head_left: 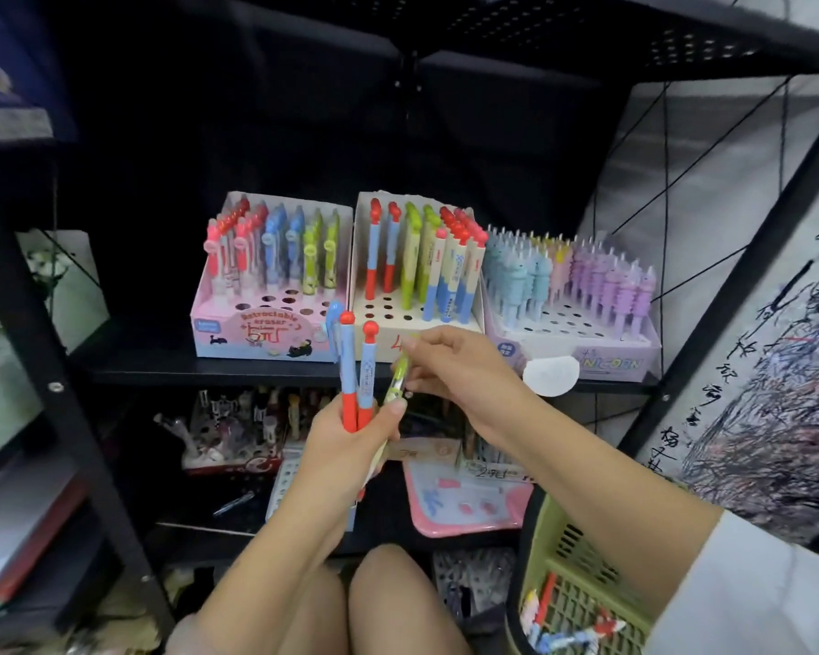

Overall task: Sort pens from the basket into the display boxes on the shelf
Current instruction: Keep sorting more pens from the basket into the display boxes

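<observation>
My left hand [351, 442] grips a bunch of pens upright: two blue pens with red caps and red tips [356, 371], and one more blue pen behind them. My right hand [450, 366] pinches the top of a green pen [399, 378] that also rests in the left hand's grip. On the black shelf stand three display boxes: a pink box [266, 335], a cream middle box [393, 319] with red, green and blue pens, and a lilac unicorn box [606, 356]. A green basket [573, 560] with several pens sits at the lower right.
A black shelf frame post [53, 371] runs down the left. The lower shelf holds a pink tray [464, 508] and more pen boxes. My knees [379, 602] are at the bottom. A white round label [550, 375] hangs off the lilac box.
</observation>
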Action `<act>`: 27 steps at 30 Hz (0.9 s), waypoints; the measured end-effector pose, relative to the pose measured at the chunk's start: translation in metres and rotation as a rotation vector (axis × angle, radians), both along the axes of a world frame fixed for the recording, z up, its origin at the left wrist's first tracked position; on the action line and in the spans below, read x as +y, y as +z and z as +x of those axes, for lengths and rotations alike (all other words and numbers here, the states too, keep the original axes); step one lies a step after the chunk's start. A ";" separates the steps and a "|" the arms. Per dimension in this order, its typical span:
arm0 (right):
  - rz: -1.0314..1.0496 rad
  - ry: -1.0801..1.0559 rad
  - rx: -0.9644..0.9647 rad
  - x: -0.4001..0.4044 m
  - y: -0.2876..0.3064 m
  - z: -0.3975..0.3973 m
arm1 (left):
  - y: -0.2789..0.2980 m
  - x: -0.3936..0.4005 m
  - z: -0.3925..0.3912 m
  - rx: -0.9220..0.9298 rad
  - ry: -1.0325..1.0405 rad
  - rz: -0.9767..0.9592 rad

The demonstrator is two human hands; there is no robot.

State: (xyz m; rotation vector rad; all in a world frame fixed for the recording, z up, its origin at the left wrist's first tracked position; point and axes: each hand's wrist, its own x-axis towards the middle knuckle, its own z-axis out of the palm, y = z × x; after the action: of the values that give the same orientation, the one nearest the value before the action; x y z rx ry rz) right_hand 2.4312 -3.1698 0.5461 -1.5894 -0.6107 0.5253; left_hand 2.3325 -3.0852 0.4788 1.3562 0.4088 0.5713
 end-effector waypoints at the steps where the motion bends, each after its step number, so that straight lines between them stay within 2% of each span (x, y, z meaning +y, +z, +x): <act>1: -0.010 0.008 -0.023 0.004 0.003 0.000 | 0.001 0.004 -0.001 -0.010 0.002 -0.006; 4: 0.040 0.030 -0.102 0.016 0.020 0.001 | 0.004 0.020 -0.003 -0.073 0.016 -0.074; 6: 0.093 -0.031 -0.214 0.029 0.036 0.009 | 0.004 0.034 -0.004 -0.093 0.036 -0.139; 11: 0.053 -0.272 -0.726 0.078 0.067 0.035 | 0.003 0.061 -0.013 -0.032 0.088 -0.144; 13: 0.004 -0.285 -0.845 0.096 0.067 0.042 | 0.002 0.067 -0.018 -0.027 0.094 -0.137; 19: -0.061 -0.269 -0.881 0.121 0.062 0.054 | 0.001 0.080 -0.027 -0.025 0.071 -0.132; 24: -0.311 -0.170 -0.964 0.128 0.044 0.053 | 0.002 0.083 -0.026 -0.011 0.085 -0.099; 27: -0.365 -0.153 -0.975 0.131 0.040 0.051 | 0.003 0.082 -0.025 -0.032 0.095 -0.113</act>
State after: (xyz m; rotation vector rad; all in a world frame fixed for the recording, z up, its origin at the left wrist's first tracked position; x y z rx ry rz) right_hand 2.4819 -3.0392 0.5860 -2.2005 -1.1392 -0.3270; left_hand 2.3079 -3.0030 0.4820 1.2228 0.4744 0.6387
